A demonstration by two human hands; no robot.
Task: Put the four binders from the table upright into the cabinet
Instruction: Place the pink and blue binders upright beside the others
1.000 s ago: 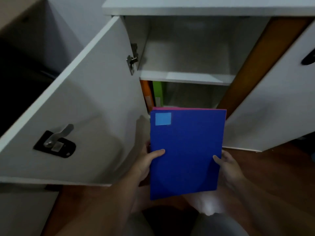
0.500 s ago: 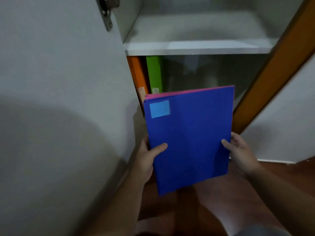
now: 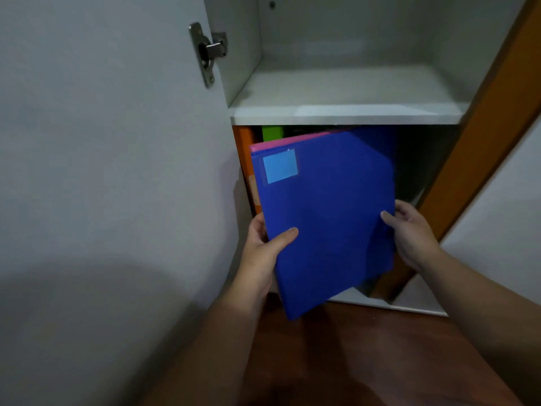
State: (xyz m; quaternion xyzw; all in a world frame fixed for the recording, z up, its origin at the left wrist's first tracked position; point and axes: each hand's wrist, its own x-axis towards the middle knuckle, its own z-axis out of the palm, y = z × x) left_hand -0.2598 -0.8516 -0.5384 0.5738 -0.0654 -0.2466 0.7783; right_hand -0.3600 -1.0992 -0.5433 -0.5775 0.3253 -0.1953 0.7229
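- Left hand (image 3: 265, 247) and right hand (image 3: 409, 230) are each gripping a side edge of the blue binder (image 3: 325, 218), frame centre, pink binder (image 3: 265, 145) behind.
- Pair is tilting toward the cabinet (image 3: 345, 115) lower compartment, probably to clear its shelf; orange binder (image 3: 244, 148) and green binder (image 3: 272, 132) are standing inside.

A blue binder (image 3: 325, 218) with a pale blue label at its upper left corner is held tilted between the left hand (image 3: 263, 253) and the right hand (image 3: 409, 230), gripped at both side edges. A pink binder (image 3: 269, 143) is stacked behind it, only its top edge being seen. Beyond the left hand, an orange binder (image 3: 244, 148) and a green binder (image 3: 272, 132) are stood upright in the lower compartment of the cabinet (image 3: 345, 115).
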